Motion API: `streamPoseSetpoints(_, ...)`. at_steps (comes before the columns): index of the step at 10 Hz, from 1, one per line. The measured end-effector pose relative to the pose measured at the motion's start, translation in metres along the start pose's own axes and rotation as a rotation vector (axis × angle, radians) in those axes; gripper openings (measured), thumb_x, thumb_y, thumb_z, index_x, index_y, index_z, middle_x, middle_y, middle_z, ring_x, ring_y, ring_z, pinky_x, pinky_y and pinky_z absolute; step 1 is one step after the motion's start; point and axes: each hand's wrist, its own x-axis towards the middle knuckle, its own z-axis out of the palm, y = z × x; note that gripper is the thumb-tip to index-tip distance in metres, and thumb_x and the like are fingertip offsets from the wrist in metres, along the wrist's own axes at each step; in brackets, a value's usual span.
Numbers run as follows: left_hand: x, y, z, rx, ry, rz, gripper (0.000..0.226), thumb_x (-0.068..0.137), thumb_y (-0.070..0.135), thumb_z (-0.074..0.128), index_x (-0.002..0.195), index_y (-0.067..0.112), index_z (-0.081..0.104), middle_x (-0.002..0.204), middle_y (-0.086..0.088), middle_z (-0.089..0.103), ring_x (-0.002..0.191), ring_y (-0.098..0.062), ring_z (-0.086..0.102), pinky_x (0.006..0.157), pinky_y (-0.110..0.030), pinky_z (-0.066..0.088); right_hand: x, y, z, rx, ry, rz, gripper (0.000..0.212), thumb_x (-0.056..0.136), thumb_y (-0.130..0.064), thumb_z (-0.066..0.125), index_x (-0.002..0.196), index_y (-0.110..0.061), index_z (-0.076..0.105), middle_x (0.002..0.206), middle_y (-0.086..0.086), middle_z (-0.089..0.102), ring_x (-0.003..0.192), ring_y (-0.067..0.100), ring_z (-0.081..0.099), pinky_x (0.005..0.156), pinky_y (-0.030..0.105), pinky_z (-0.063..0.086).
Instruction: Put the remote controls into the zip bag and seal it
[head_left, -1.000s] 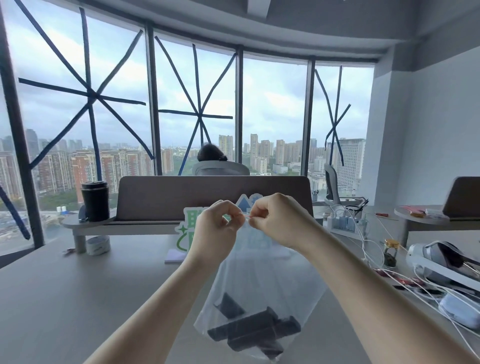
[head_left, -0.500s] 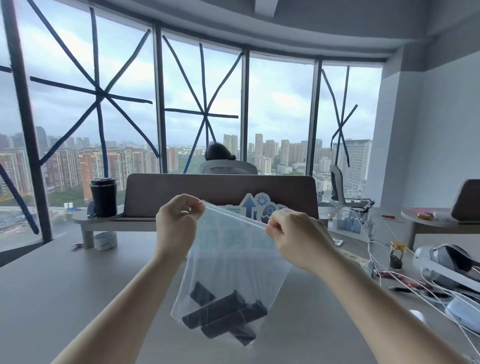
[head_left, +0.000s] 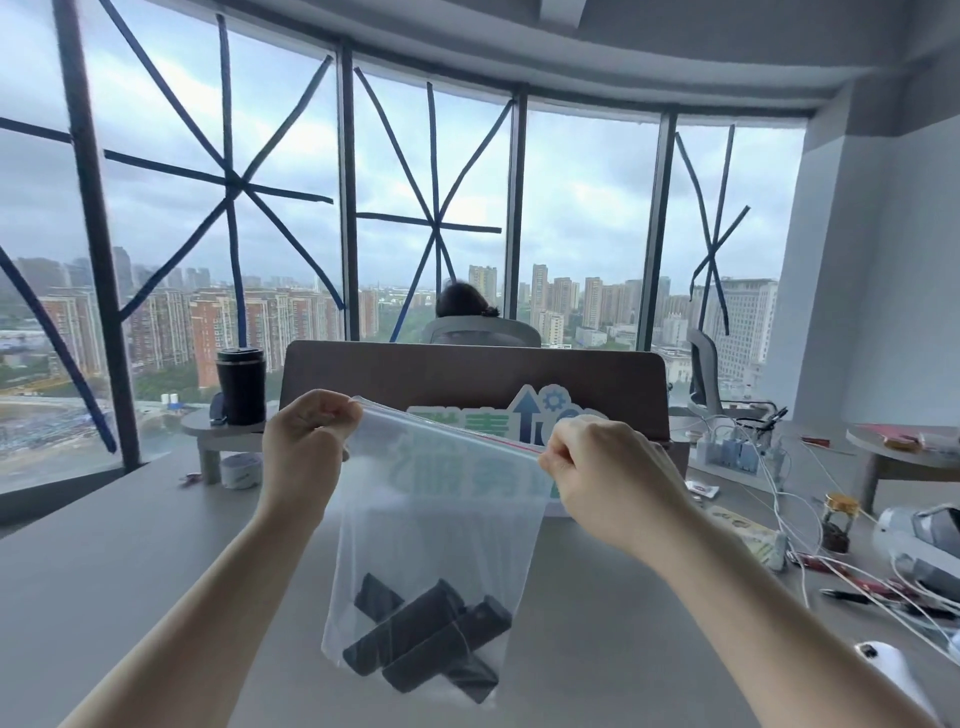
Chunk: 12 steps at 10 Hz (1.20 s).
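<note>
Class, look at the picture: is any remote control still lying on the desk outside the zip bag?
No, the dark remotes all lie at the bottom of the bag, which both hands hold up.

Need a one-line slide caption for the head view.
Both hands, left and right, hold zip bag by its top corners; remote controls inside.
</note>
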Motion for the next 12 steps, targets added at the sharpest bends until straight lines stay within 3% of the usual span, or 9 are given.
streamPoseSetpoints(1, 0.009, -0.008, -0.015, -0.003, -0.002, -0.039, 0.025, 0.082, 0.001, 0.063, 0.062, 0.016, 0.062, 0.043, 0.011, 0.05, 0.036, -0.007, 0.038, 0.04, -0.018, 0.032, 0.011, -0.013, 0.008, 0.031, 0.037, -0.027, 0.022, 0.096, -0.033, 0.053, 0.077, -0.022, 0.054, 0.093, -0.005, 0.063, 0.085, 0.024, 0.059, 0.072, 0.034, 0.044)
streamPoseSetpoints(2, 0.023, -0.029, -0.033, 0.041, -0.012, -0.13, 0.024, 0.085, 0.001, 0.058, 0.068, 0.017, 0.06, 0.06, 0.004, 0.055, 0.034, -0.006, 0.047, 0.042, -0.019, 0.034, 0.044, -0.022, 0.042, 0.078, 0.03, -0.031, 0.02, 0.095, -0.033, 0.054, 0.078, -0.021, 0.057, 0.09, -0.003, 0.068, 0.083, 0.026, 0.062, 0.071, 0.036, 0.049)
streamPoseSetpoints(4, 0.094, -0.067, -0.075, 0.023, 0.072, -0.257, 0.026, 0.088, -0.002, 0.052, 0.074, 0.018, 0.059, 0.081, -0.002, 0.063, 0.051, -0.014, 0.069, 0.045, -0.022, 0.054, 0.139, -0.068, 0.131, 0.321, 0.0, 0.04, 0.018, 0.09, -0.024, 0.053, 0.074, -0.018, 0.059, 0.071, 0.002, 0.073, 0.073, 0.029, 0.068, 0.069, 0.042, 0.057)
streamPoseSetpoints(6, 0.153, -0.096, -0.129, -0.026, 0.182, -0.215, 0.02, 0.089, -0.002, 0.056, 0.076, 0.013, 0.061, 0.074, -0.009, 0.065, 0.07, -0.023, 0.065, 0.077, -0.035, 0.056, 0.174, -0.121, 0.199, 0.577, 0.009, 0.037, 0.02, 0.089, -0.021, 0.058, 0.071, -0.016, 0.063, 0.067, -0.003, 0.073, 0.068, 0.017, 0.069, 0.063, 0.034, 0.058)
streamPoseSetpoints(8, 0.126, -0.169, -0.174, 0.041, 0.235, -0.337, 0.014, 0.087, 0.003, 0.06, 0.077, 0.01, 0.065, 0.076, -0.014, 0.066, 0.075, -0.028, 0.064, 0.084, -0.038, 0.055, 0.133, -0.133, 0.282, 0.516, -0.254, 0.049, 0.015, 0.084, -0.022, 0.064, 0.07, -0.016, 0.068, 0.075, 0.002, 0.076, 0.07, 0.023, 0.067, 0.068, 0.034, 0.054)
streamPoseSetpoints(9, 0.097, -0.191, -0.187, 0.06, 0.26, -0.379, 0.011, 0.087, 0.007, 0.059, 0.078, 0.008, 0.066, 0.075, -0.016, 0.064, 0.076, -0.029, 0.061, 0.08, -0.034, 0.054, 0.102, -0.133, 0.298, 0.546, -0.443, 0.039, 0.013, 0.083, -0.018, 0.063, 0.071, -0.021, 0.066, 0.077, 0.003, 0.077, 0.055, 0.019, 0.062, 0.065, 0.03, 0.052)
streamPoseSetpoints(10, 0.064, -0.198, -0.197, 0.084, 0.267, -0.418, 0.015, 0.091, 0.014, 0.053, 0.088, 0.008, 0.066, 0.075, -0.014, 0.061, 0.073, -0.028, 0.058, 0.072, -0.031, 0.05, 0.073, -0.123, 0.288, 0.668, -0.547, 0.038, 0.01, 0.085, -0.018, 0.063, 0.075, -0.02, 0.064, 0.076, 0.003, 0.075, 0.042, 0.017, 0.059, 0.057, 0.027, 0.049)
streamPoseSetpoints(11, 0.032, -0.181, -0.203, 0.309, 0.285, -0.371, 0.018, 0.092, 0.019, 0.05, 0.09, 0.014, 0.067, 0.076, -0.005, 0.064, 0.076, -0.027, 0.058, 0.069, -0.034, 0.042, 0.053, -0.102, 0.25, 0.765, -0.515, 0.088, 0.006, 0.09, -0.018, 0.063, 0.087, -0.02, 0.069, 0.08, 0.001, 0.077, 0.044, 0.016, 0.058, 0.06, 0.037, 0.056)
streamPoseSetpoints(12, -0.023, -0.167, -0.207, 0.524, 0.265, -0.266, 0.02, 0.09, 0.013, 0.055, 0.083, 0.024, 0.071, 0.068, -0.003, 0.063, 0.058, -0.021, 0.052, 0.055, -0.028, 0.038, 0.033, -0.07, 0.187, 0.895, -0.344, 0.131, 0.016, 0.094, -0.017, 0.062, 0.083, -0.023, 0.072, 0.079, -0.001, 0.078, 0.049, 0.016, 0.059, 0.059, 0.035, 0.057)
